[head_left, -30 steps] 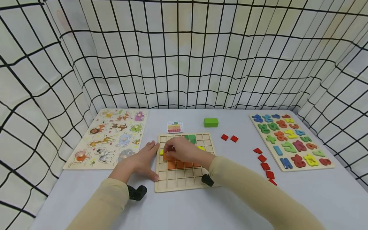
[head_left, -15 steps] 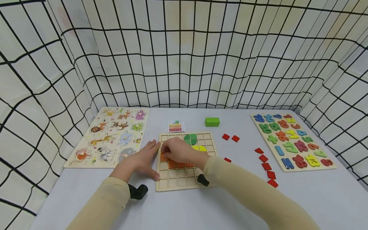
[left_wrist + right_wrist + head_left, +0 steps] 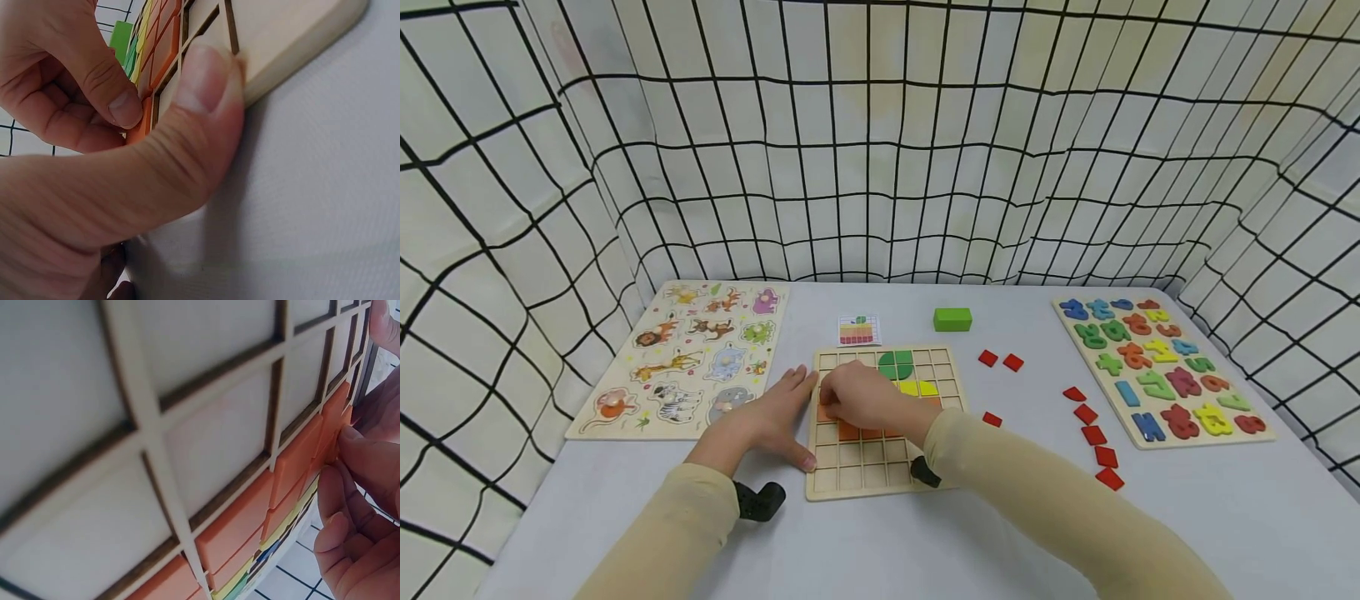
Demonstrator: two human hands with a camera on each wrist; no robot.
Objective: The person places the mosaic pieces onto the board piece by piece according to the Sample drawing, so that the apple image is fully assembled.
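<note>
A wooden grid board (image 3: pixel 880 477) lies in the middle of the table. My left hand (image 3: pixel 763 425) rests at its left side, fingers extended, thumb on the edge. Across the board reaches my right hand (image 3: pixel 868 400), thumb and curled fingers pinching an orange tile (image 3: pixel 139 130) at the left end of the orange rows. Other orange tiles (image 3: pixel 234 509) fill neighbouring cells. Behind them sit yellow tiles (image 3: pixel 917 388), and farther back a group of rounded green tiles (image 3: pixel 896 364). My right hand hides part of the board's left half in the head view.
A small pattern card (image 3: pixel 858 331) and a green block (image 3: pixel 952 320) stand behind the board. Several red tiles (image 3: pixel 1093 435) lie to the right. An animal puzzle (image 3: pixel 587 429) is at left, a number puzzle (image 3: pixel 1195 442) at right. Black netting (image 3: pixel 880 200) surrounds the table.
My right hand has shifted slightly left with the orange tile and lowered it towards the board's left side. The sleeve's shift uncovers a red tile beside the board. My left hand stays put.
</note>
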